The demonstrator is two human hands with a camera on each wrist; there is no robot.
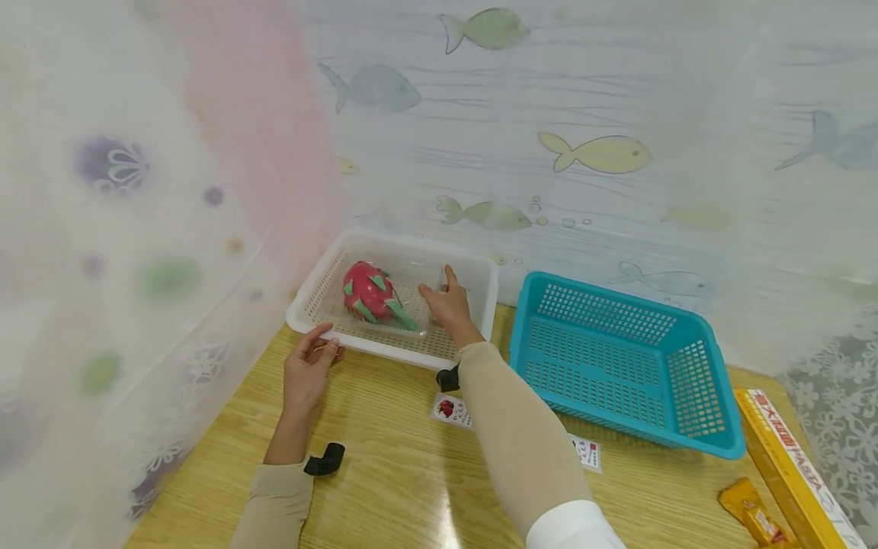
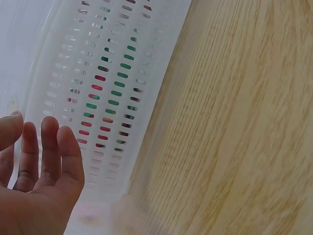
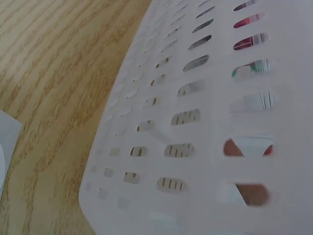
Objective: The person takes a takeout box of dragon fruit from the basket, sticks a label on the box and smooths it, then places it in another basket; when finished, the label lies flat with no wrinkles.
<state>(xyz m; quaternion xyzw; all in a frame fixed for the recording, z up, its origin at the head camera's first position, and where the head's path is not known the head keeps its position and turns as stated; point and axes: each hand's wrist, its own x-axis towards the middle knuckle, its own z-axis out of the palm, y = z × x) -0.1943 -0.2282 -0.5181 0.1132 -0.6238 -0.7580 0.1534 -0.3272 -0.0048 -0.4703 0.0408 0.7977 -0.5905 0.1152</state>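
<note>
A white perforated basket (image 1: 391, 349) stands at the back left of the table. Inside it lies a clear plastic container (image 1: 420, 273) with a red and green dragon fruit (image 1: 369, 291) in it. My right hand (image 1: 449, 306) reaches over the front rim to the container's right end, thumb and index finger spread apart. Contact with the container cannot be made out. At the basket's front left corner is my left hand (image 1: 307, 374), its fingers loosely bent beside the rim. The left wrist view shows this hand (image 2: 44, 171) in front of the slotted wall, holding nothing.
A teal basket (image 1: 590, 366) is right of the white one. Small printed cards (image 1: 446, 409) lie in front of the baskets. On the right are a long yellow pasta box (image 1: 789, 465) and an orange wrapped packet (image 1: 754, 512). A fish-patterned curtain (image 1: 590, 152) hangs behind the table.
</note>
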